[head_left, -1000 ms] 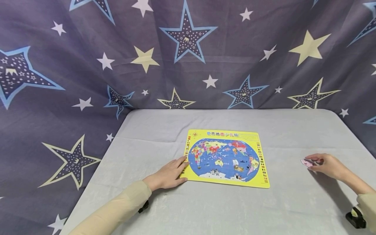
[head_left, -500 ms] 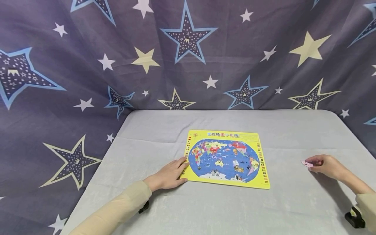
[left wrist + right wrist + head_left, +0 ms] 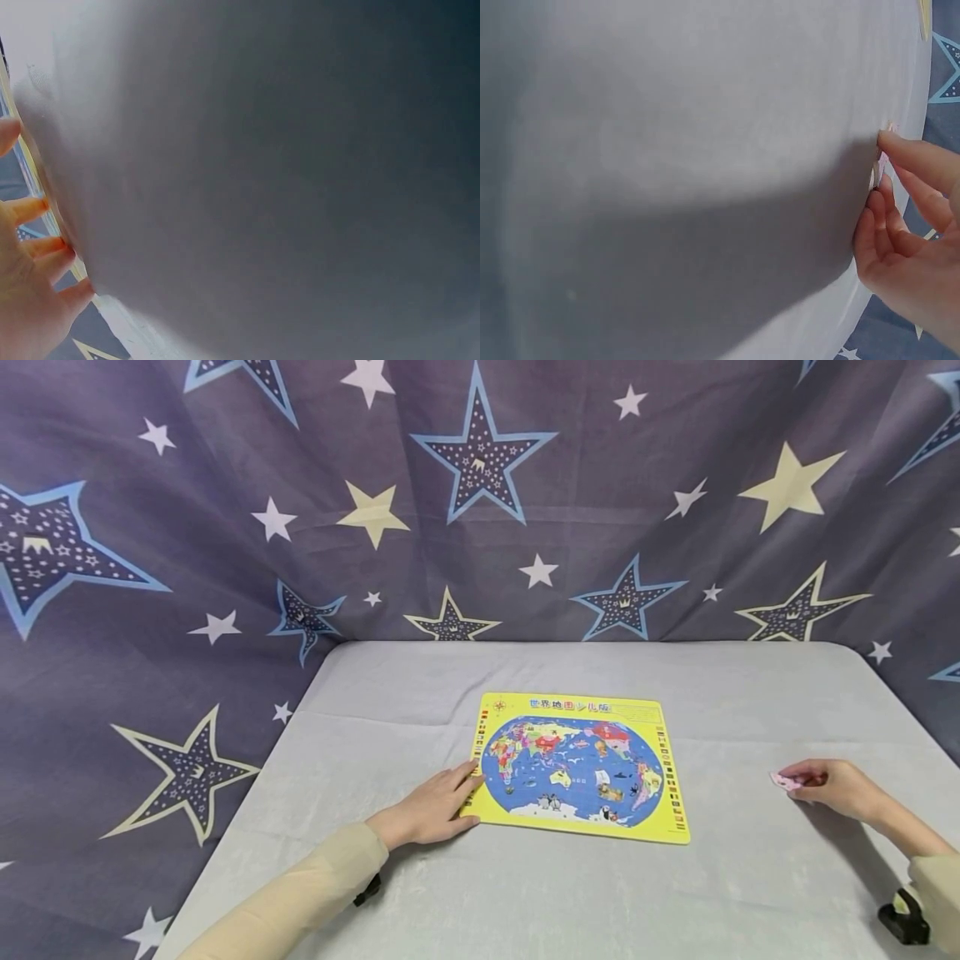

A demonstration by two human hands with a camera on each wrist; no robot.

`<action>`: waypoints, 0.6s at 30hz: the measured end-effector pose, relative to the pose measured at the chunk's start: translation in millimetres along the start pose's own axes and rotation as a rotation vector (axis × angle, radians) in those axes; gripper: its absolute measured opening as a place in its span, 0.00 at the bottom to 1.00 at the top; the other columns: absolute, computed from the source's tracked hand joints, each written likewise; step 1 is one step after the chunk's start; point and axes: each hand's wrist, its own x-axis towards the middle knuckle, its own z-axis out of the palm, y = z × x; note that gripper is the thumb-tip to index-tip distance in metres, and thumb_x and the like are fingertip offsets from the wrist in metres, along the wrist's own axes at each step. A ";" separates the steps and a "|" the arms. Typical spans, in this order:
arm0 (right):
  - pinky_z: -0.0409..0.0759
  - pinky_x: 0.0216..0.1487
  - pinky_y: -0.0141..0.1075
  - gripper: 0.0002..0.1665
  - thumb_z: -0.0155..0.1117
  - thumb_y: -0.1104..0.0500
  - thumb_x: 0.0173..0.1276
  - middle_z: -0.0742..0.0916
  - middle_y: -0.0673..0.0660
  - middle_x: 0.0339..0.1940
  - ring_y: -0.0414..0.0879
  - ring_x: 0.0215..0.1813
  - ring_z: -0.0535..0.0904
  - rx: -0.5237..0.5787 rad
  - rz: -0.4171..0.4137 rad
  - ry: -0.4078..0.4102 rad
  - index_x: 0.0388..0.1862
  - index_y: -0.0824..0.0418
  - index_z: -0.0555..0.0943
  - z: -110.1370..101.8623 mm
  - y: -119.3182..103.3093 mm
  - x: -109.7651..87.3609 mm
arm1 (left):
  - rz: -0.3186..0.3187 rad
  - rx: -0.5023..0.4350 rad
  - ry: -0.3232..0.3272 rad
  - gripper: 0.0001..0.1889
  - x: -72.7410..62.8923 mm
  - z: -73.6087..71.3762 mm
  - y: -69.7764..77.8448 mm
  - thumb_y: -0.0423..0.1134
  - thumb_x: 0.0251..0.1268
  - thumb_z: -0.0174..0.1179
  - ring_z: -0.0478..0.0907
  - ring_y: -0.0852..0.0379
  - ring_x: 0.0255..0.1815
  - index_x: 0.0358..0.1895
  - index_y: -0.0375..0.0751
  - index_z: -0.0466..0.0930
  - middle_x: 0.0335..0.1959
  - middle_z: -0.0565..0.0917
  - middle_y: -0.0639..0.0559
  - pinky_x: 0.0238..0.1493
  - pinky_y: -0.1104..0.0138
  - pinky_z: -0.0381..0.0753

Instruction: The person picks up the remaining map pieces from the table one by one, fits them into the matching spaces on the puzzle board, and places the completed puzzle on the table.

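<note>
My left hand (image 3: 429, 807) rests at the left edge of a yellow-bordered world map puzzle board (image 3: 577, 827), fingers stretched out onto the border and thumb at its lower corner. In the left wrist view, the fingertips of that left hand (image 3: 37, 277) touch the board's edge, seen nearly side-on. To the right of the board, my right hand (image 3: 843, 787) pinches a small, flat pink puzzle piece (image 3: 784, 782) between thumb and fingers, low over the table. The right wrist view has the pink piece (image 3: 883, 160) edge-on, its print too small to read.
A pale grey cloth covers the table (image 3: 570, 893). Behind it and at the sides hangs a dark curtain (image 3: 420, 560) printed with stars. A black wrist strap (image 3: 903, 918) shows at the right sleeve.
The pink piece has shifted its tilt slightly in my right fingers, which stay in nearly the same place. My left hand and the board look unmoved.
</note>
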 end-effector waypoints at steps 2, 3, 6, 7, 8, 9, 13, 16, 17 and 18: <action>0.67 0.18 0.25 0.10 0.65 0.72 0.47 0.77 0.42 0.19 0.30 0.22 0.67 0.013 -0.004 -0.006 0.32 0.73 0.79 -0.4 0.4 -0.3 | -0.001 0.001 -0.001 0.32 0.0 0.3 0.0 0.55 0.65 0.41 0.47 0.50 0.69 0.67 0.39 0.52 0.69 0.49 0.41 0.65 0.59 0.52; 0.67 0.18 0.25 0.09 0.65 0.72 0.47 0.77 0.43 0.19 0.29 0.22 0.67 0.023 -0.005 -0.007 0.31 0.72 0.79 -0.4 0.7 -0.3 | -0.001 0.002 -0.002 0.32 0.0 0.6 -0.1 0.55 0.65 0.41 0.47 0.50 0.69 0.67 0.39 0.52 0.69 0.49 0.41 0.65 0.59 0.52; 0.69 0.20 0.24 0.09 0.66 0.72 0.47 0.78 0.43 0.20 0.29 0.23 0.69 0.043 0.000 -0.007 0.31 0.70 0.80 -0.4 1.4 -0.1 | -0.004 0.005 -0.004 0.32 0.2 1.4 -0.3 0.55 0.65 0.41 0.47 0.50 0.69 0.67 0.40 0.52 0.69 0.48 0.41 0.65 0.60 0.52; 0.69 0.20 0.23 0.09 0.66 0.72 0.47 0.78 0.42 0.20 0.28 0.23 0.69 0.043 0.007 -0.007 0.31 0.70 0.80 -0.3 1.6 0.0 | -0.005 0.007 -0.006 0.32 0.3 1.6 -0.4 0.56 0.65 0.41 0.46 0.50 0.69 0.67 0.40 0.52 0.69 0.48 0.41 0.65 0.60 0.52; 0.69 0.20 0.23 0.10 0.66 0.72 0.47 0.78 0.41 0.21 0.28 0.24 0.69 0.037 0.015 -0.011 0.31 0.70 0.80 0.0 1.6 0.0 | -0.006 0.007 -0.006 0.32 0.3 1.7 -0.4 0.55 0.65 0.41 0.46 0.51 0.69 0.67 0.40 0.52 0.69 0.48 0.41 0.65 0.60 0.52; 0.70 0.21 0.23 0.10 0.66 0.72 0.46 0.78 0.40 0.22 0.28 0.24 0.69 0.038 0.031 -0.014 0.31 0.71 0.80 0.3 1.5 0.1 | -0.006 0.005 -0.006 0.32 0.4 1.7 -0.4 0.55 0.65 0.41 0.46 0.51 0.69 0.67 0.40 0.52 0.69 0.48 0.41 0.65 0.60 0.52; 0.70 0.21 0.24 0.13 0.66 0.72 0.46 0.78 0.40 0.22 0.29 0.24 0.69 0.015 0.079 -0.016 0.33 0.76 0.78 1.4 0.0 0.3 | -0.008 0.000 -0.008 0.32 0.1 1.2 -0.3 0.56 0.65 0.41 0.46 0.51 0.69 0.67 0.40 0.52 0.69 0.48 0.42 0.66 0.60 0.52; 0.71 0.21 0.24 0.15 0.67 0.71 0.46 0.79 0.40 0.22 0.29 0.24 0.69 0.010 0.095 -0.003 0.34 0.77 0.78 1.0 -2.2 0.2 | -0.008 -0.001 -0.009 0.32 -0.3 0.4 0.1 0.56 0.66 0.40 0.47 0.51 0.69 0.67 0.40 0.52 0.69 0.48 0.42 0.66 0.60 0.52; 0.71 0.21 0.25 0.15 0.67 0.70 0.47 0.79 0.39 0.23 0.28 0.24 0.69 0.006 0.093 -0.002 0.34 0.76 0.78 0.5 -3.0 -0.1 | -0.007 -0.002 -0.009 0.32 -0.5 0.1 0.2 0.56 0.66 0.40 0.47 0.51 0.69 0.67 0.40 0.52 0.69 0.48 0.42 0.66 0.59 0.52; 0.71 0.21 0.25 0.14 0.67 0.70 0.47 0.80 0.39 0.23 0.28 0.24 0.70 0.009 0.089 0.003 0.34 0.75 0.78 0.1 -3.5 -0.3 | -0.006 -0.002 -0.009 0.32 -0.5 -0.1 0.3 0.56 0.66 0.40 0.47 0.50 0.69 0.67 0.40 0.52 0.69 0.48 0.41 0.66 0.59 0.52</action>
